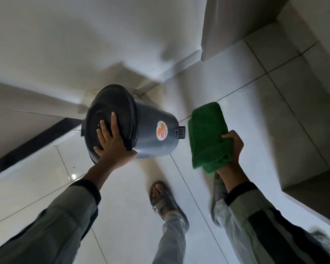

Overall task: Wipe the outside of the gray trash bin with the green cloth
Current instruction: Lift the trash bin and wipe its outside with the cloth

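The gray trash bin [152,128] stands on the tiled floor, tilted toward me, with a dark lid on top, a round sticker on its side and a black foot pedal at its base. My left hand [112,143] lies flat on the lid, fingers spread, thumb hooked over the lid's rim. My right hand [233,147] holds the folded green cloth [208,134] just to the right of the bin, a small gap away from the pedal. The cloth does not touch the bin.
White walls meet in a corner behind the bin. A pale cabinet or wall block [312,92] stands at the right. My two feet in gray sandals [164,199] are on the glossy white floor tiles below the bin.
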